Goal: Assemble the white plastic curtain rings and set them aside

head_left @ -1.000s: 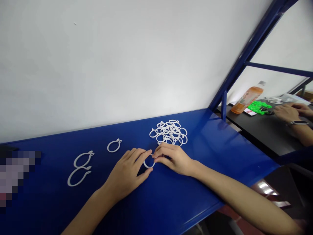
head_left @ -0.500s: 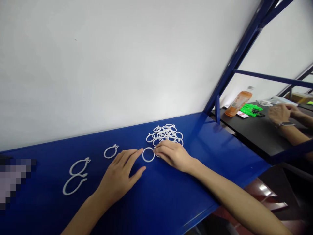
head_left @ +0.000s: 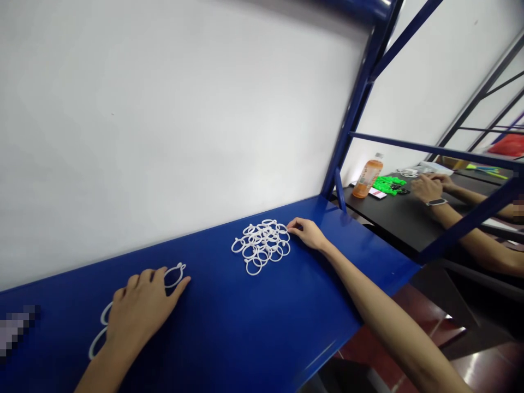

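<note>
A pile of several white plastic rings point(head_left: 262, 245) lies on the blue shelf point(head_left: 229, 333) near the wall. My right hand point(head_left: 308, 233) rests at the pile's right edge, its fingers pressed together and the tips on a ring at the rim. My left hand point(head_left: 139, 307) lies flat on the shelf far to the left with its fingers stretched out. It partly covers a single ring point(head_left: 177, 271) at its fingertips and two larger open rings point(head_left: 95, 343) under the palm.
A blue upright post point(head_left: 355, 101) and crossbars bound the shelf on the right. Beyond it stands a black table with an orange bottle point(head_left: 367, 177) and green parts point(head_left: 387, 183), where another person's hands point(head_left: 426, 188) work. The shelf's front edge drops to the floor.
The ring held between both hands now lies with the pile. My left hand slid left onto the separate rings, my right hand moved to the pile's right edge. The view swung left.
</note>
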{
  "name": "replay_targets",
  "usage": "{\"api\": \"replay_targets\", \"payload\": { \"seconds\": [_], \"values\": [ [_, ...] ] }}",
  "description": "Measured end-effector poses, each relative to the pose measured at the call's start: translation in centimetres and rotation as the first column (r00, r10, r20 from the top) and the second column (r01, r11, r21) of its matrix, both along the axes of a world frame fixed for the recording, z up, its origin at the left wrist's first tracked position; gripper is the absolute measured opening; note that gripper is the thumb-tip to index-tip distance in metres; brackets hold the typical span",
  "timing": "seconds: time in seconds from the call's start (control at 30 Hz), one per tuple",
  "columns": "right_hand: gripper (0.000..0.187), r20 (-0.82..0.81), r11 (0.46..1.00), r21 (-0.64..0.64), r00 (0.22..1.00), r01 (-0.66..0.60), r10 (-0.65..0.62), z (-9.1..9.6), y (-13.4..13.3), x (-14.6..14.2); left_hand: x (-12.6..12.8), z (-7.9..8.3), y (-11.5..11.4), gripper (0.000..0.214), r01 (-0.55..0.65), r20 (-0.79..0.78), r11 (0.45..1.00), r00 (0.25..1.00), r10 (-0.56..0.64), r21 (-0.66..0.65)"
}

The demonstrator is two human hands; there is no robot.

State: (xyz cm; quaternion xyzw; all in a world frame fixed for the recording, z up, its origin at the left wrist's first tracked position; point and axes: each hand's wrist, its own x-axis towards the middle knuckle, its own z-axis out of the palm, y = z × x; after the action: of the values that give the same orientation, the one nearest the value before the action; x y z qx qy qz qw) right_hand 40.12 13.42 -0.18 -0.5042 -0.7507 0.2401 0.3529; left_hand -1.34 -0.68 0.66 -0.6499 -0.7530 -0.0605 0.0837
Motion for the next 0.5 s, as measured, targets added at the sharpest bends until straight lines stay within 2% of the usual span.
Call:
{"api": "replay_targets", "payload": {
  "seconds": [0.13,0.3,0.5],
  "values": [
    [0.014,0.002,1.000,-0.023,1.000,-0.015,0.015,-0.3,0.1,-0.2,0.0,-0.6,0.3,0.072,-0.016,0.019,1.000,1.000,0.017,-0.027],
    [0.016,0.005,1.000,-0.023,1.000,-0.017,0.017,-0.5,0.2,-0.2,-0.5,-1.4,0.8,0.080,-0.047,0.040,0.999,0.998,0.048,-0.027],
    [0.020,0.012,1.000,0.006,1.000,0.022,-0.022,-0.7,0.2,-0.4,-0.7,-1.5,0.9,0.075,-0.018,0.055,0.999,0.998,0.020,-0.031]
  ]
}}
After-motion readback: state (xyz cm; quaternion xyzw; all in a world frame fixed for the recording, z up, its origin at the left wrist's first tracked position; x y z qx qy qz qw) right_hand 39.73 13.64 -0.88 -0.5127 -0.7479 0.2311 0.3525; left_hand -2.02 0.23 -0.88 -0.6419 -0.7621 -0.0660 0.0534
